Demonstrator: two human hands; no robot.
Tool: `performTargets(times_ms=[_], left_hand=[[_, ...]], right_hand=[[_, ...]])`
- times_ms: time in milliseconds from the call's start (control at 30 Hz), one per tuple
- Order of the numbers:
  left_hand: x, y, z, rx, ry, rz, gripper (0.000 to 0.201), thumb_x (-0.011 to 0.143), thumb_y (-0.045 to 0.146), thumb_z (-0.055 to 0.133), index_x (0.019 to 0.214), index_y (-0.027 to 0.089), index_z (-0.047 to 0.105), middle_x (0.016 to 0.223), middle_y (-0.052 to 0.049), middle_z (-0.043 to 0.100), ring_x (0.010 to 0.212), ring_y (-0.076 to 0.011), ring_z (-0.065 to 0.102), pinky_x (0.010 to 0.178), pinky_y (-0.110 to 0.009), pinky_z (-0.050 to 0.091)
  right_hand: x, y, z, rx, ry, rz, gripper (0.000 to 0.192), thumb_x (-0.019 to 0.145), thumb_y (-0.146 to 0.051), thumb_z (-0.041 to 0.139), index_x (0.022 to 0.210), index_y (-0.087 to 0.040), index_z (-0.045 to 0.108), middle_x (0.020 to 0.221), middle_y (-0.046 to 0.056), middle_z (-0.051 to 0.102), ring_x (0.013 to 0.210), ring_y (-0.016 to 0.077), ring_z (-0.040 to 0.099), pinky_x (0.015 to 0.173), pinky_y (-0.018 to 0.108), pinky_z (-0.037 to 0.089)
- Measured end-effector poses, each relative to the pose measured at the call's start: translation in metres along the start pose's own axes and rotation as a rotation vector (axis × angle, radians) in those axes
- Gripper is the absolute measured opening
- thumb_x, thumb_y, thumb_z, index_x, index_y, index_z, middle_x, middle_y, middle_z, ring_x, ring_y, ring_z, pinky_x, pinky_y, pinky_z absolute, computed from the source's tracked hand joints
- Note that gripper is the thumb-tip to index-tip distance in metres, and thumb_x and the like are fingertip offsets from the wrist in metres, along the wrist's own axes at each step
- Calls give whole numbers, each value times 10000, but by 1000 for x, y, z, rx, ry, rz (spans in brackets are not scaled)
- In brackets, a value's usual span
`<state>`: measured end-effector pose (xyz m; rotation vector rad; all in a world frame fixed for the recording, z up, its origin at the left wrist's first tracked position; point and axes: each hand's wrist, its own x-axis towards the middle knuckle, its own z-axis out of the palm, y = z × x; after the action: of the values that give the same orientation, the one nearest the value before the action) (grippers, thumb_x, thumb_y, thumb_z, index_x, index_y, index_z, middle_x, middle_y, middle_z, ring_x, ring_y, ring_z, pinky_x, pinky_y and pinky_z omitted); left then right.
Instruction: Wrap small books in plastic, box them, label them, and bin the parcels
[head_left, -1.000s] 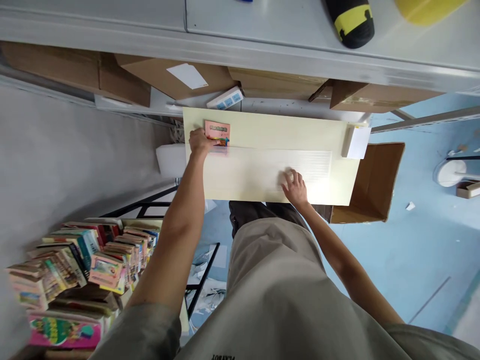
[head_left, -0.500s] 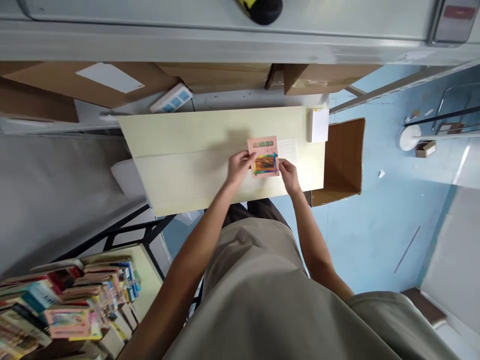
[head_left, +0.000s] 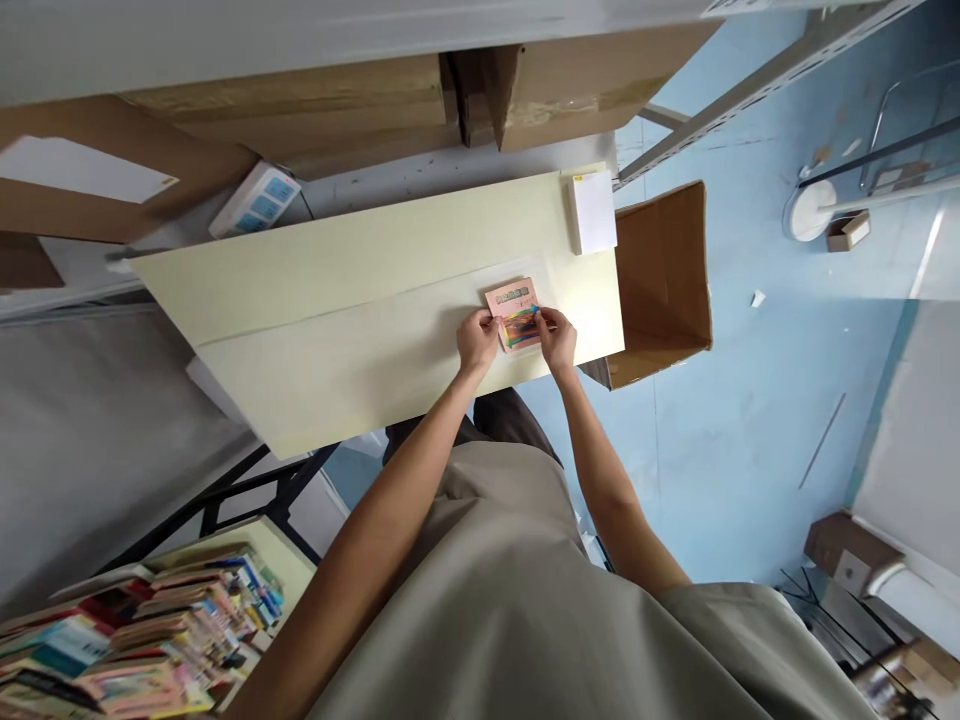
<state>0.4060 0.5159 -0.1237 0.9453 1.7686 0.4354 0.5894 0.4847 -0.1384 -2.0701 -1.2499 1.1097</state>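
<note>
A thin pink book with a colourful picture on its cover is over the pale yellow tabletop, slightly tilted. My left hand pinches its left edge between thumb and fingers. With its fingers closed, my right hand grips the lower right side, thumb over the cover picture. A white stack of paper or small box sits at the far right corner of the table. Whether the book rests on the surface or is just above it, I cannot tell.
An open cardboard box stands right of the table. Behind it are shelved cartons and a white-and-blue package. Many books fill a second table at lower left. A metal shelf post slants at upper right.
The view has shifted and turned. My right hand has moved inward over the book's lower right side. The book is tilted slightly, and the printed sheet beside it no longer shows.
</note>
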Motion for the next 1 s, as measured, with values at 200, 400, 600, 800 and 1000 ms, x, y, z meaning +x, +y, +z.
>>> performTargets(times_ms=[200,400,600,800,1000], left_hand=[[0,3,5,18,19,-41,73,1023,216,703,971,241,746,1124,-100,886,1073,-274,823,987,-359,605],[-3,4,7,-13,49,-30,81,1029,217,701,961,240,737,1099,-105,873,1023,-271,803,992,-380,608],[-2,4,9,-30,55,-6,64,1017,220,699,984,231,753,1100,-107,864,1031,-270,799,1013,-390,616],[-1,3,8,-51,109,-8,119,1023,194,648,1000,241,754,1105,-107,872,1054,-280,818,1025,-415,628],[1,-2,2,10,141,-28,92,1004,192,683,1035,242,754,1125,-91,876,1101,-279,820,1043,-398,621]], right_hand=[[6,0,-9,-410,194,88,394,1173,-481,533,1355,-189,725,1386,230,732,1328,364,686,1127,508,600],[19,7,-18,-381,158,122,260,1134,-353,481,1141,-215,702,1255,233,752,1229,379,695,1132,556,578],[8,-5,-29,-310,155,-26,211,1135,-400,502,1057,-257,635,1073,147,778,985,296,729,945,464,629],[-19,-35,2,-376,8,-256,164,1153,-296,495,1113,-257,649,1399,179,690,1182,281,716,923,414,663],[-17,-30,30,-415,-64,-236,176,1178,-255,484,1111,-246,646,1469,190,676,1274,313,697,1044,490,670]])
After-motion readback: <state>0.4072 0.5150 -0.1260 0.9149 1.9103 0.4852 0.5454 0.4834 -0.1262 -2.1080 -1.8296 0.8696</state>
